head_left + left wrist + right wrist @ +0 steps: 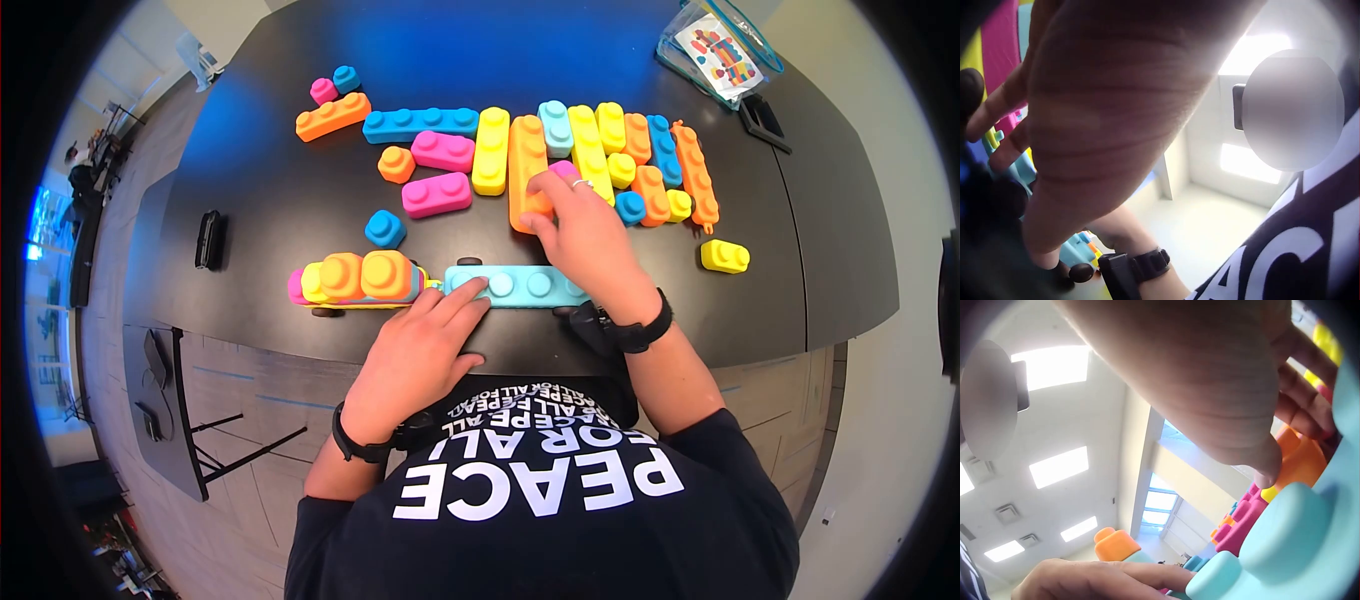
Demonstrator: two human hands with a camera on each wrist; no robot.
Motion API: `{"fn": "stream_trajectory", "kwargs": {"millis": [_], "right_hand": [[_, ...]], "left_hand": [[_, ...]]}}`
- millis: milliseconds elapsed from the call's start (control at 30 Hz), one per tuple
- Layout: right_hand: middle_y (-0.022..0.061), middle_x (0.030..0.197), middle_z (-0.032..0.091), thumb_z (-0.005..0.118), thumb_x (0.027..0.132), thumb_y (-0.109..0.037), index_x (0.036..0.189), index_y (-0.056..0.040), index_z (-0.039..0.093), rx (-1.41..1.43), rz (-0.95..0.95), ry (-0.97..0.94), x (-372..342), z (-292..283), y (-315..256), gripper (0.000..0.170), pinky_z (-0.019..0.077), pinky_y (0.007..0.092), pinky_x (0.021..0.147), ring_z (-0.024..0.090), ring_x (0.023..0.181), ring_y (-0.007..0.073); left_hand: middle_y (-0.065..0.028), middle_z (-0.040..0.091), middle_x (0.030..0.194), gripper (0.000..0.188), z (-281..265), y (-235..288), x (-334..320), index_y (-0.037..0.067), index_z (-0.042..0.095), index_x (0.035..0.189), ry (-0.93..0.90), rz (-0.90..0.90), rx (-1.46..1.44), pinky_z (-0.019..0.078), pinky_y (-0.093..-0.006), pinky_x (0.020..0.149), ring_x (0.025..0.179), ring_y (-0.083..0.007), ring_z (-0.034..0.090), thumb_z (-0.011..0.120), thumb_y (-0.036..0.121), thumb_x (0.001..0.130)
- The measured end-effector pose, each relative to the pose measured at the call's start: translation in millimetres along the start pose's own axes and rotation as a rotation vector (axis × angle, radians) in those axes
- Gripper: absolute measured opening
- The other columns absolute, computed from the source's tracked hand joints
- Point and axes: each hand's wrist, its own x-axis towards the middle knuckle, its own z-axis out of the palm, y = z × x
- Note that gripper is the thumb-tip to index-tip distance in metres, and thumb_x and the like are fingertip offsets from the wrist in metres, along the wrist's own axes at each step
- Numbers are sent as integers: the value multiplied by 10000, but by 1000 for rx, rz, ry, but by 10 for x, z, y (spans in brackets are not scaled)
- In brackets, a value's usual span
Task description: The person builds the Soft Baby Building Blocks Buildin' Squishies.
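Note:
My left hand rests with extended fingers at the left end of a light-blue wheeled block base, by its coupling. Hitched left of that base is a wheeled car stacked with orange, yellow and pink blocks. Beyond the base, my right hand grips the near end of a long orange block, thumb on one side and fingers on the other. Fingers and thumb also show around the orange block in the right wrist view. A pink block is partly hidden beneath the right hand.
Several loose blocks spread across the dark table, among them a long blue block and an orange wheeled-looking piece. A yellow block lies apart at right. A clear bag stands at the back right; a black case lies at left.

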Motion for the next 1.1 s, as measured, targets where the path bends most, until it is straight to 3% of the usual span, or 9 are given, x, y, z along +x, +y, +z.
{"fn": "stream_trajectory", "kwargs": {"millis": [300,500,700,800,900,933,1033,1067,1100], "right_hand": [[155,1265,750,779,1065,-57,1407,-72,691,386,128,156,-247,-352,57,354,660,434,881,772,1035,287],[91,1520,610,702,1087,85,1497,-43,645,564,89,109,-628,-569,242,434,689,356,1076,722,1397,227],[159,1489,642,704,1036,75,1412,-66,715,520,-45,157,-958,-553,331,402,647,406,1086,704,1324,296],[189,1498,644,700,1017,93,1389,-60,734,475,-110,104,-1040,-527,387,403,617,425,1123,704,1329,329],[197,1537,624,691,1011,114,1377,-58,743,365,-193,58,-1044,-551,352,408,604,434,1141,696,1368,330],[197,1555,613,688,1012,121,1375,-57,745,321,-223,42,-1048,-548,326,409,602,435,1145,692,1388,325],[205,1532,603,669,1002,148,1403,-51,762,395,-213,-7,-1037,-467,273,457,591,463,1160,709,1338,372],[205,1537,596,669,1004,148,1408,-49,762,412,-196,-26,-1038,-445,267,459,591,462,1162,710,1341,372],[205,1541,588,669,1006,149,1414,-48,762,429,-181,-44,-1043,-419,266,462,590,460,1164,710,1345,373]], "left_hand": [[-70,649,1716,699,20,-1,-11,30,712,1515,5,11,-4,609,-497,1100,1241,-364,676,967,211,890],[-68,641,1711,744,86,33,-9,31,704,1555,26,17,38,609,-490,1101,1242,-359,674,969,233,891],[-72,618,1719,748,177,63,-2,32,707,1554,55,21,55,623,-480,1074,1231,-354,685,972,252,889],[-97,706,1599,615,122,111,3,35,776,1428,84,24,-3,623,-462,1019,1202,-341,699,990,196,874],[-54,793,1390,417,213,39,-104,70,845,1236,430,184,-108,617,-412,955,1154,-284,717,998,156,858],[-39,824,1268,322,219,59,-91,93,859,1130,603,217,-57,602,-456,973,1165,-290,719,999,101,841],[-54,824,1349,320,66,88,-44,110,869,1144,801,217,155,577,-509,1085,1235,-308,719,994,103,850],[-38,813,1428,367,64,127,-54,122,871,1195,755,114,172,459,-625,1277,1401,-318,696,994,121,849],[-33,808,1454,418,36,123,-39,133,867,1230,687,71,209,395,-644,1324,1454,-323,672,1008,138,837]]}}
